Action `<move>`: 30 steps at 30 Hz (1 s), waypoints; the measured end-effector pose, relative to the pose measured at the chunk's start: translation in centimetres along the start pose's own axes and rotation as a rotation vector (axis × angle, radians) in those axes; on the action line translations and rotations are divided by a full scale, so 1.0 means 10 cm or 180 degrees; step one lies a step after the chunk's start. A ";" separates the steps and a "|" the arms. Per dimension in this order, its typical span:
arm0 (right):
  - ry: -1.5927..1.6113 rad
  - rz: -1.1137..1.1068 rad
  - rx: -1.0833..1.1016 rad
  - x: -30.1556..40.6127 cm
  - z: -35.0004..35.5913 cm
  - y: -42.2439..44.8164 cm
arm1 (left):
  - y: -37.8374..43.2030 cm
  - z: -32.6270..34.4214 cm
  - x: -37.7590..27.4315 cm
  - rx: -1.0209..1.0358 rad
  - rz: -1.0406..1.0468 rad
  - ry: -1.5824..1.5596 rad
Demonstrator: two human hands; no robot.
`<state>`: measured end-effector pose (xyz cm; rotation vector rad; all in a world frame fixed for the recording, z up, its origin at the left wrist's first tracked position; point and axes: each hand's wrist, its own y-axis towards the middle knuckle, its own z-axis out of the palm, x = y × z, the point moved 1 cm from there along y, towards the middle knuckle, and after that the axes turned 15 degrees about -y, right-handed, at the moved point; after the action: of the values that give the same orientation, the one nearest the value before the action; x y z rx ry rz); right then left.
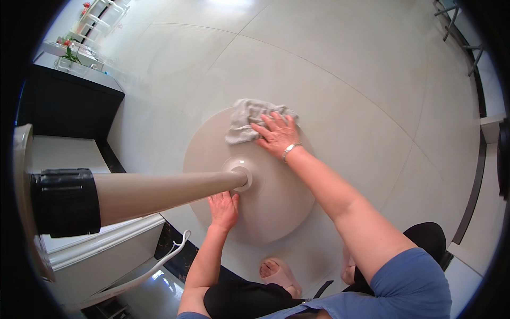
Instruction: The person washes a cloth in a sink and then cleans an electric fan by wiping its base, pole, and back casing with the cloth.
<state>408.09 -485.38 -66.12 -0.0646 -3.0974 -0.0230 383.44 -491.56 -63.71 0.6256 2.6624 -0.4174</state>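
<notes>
A round beige base of a floor stand, which looks like a pedestal fan's, rests on the floor before me. Its beige pole rises towards the camera, with a black collar near the left rim. My right hand presses a crumpled grey-white cloth onto the far part of the base, fingers spread over it. Part of the cloth reaches the base's far edge. Close to the pole's foot, my left hand lies against the base with no object in it; the pole hides some fingertips.
A white cord loops at lower left beside a white cabinet side. Farther left stand a dark cabinet and a potted plant. Metal legs are at upper right. My slippered foot is near the base.
</notes>
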 end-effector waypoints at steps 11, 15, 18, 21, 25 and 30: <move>-0.0369 -0.0121 -0.0910 0.26 -0.07 -1.48 | 0.00 0.04 -0.07 0.0225 -0.0305 0.0238; -0.0239 -0.0440 -0.0616 0.43 -0.12 -1.63 | -0.04 0.08 -0.11 0.0226 -0.0420 0.0290; -0.0210 -0.0630 -0.0427 0.49 -0.16 -1.61 | 0.00 0.04 -0.21 0.0257 -0.0483 0.0261; -0.0148 -0.0832 -0.0064 0.45 -0.37 -1.58 | 0.02 -0.03 -0.44 0.0391 -0.0586 0.0235; 0.0053 -0.0834 0.0257 0.28 -0.73 -1.48 | 0.07 -0.23 -0.78 0.0050 -0.0066 0.0257; 0.0050 -0.0937 -0.0022 0.16 -0.77 -1.34 | 0.14 -0.25 -0.96 -0.0533 -0.0062 -0.1853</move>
<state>406.24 -498.77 -58.56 0.3886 -3.0605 -0.0436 391.41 -492.96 -57.78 0.3563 2.1195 -0.3167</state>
